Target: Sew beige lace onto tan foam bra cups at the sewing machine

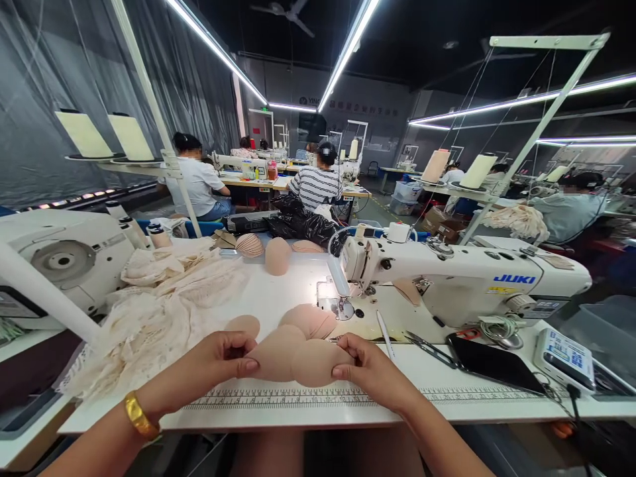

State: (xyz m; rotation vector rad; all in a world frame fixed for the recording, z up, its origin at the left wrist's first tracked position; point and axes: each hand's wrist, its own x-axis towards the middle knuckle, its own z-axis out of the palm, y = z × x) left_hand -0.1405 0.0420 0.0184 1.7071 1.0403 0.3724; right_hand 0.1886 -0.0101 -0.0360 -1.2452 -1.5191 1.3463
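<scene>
Two beige foam cups are held side by side, edges touching, just above the near edge of a white table, over a ruler strip printed along its front. The left cup is pinched at its outer edge by the left hand, thumb on top and fingers curled beneath; a gold bangle is worn on that wrist. The right cup is gripped in the same way by the right hand, fingers closed on its rim. Just behind the held pair, more cups are stacked on the table, and a single one lies to their left. Beside the right hand, a pen, scissors and a dark phone are laid out. A white Juki sewing machine is set behind them, its needle end near the stacked cups. Cream lace is heaped on the left of the table, next to a second machine. Further cups are seen at the far edge, with a black bag beyond. Thread cones are mounted on stands. Other workers are seated at machines in rows under strip lights.
</scene>
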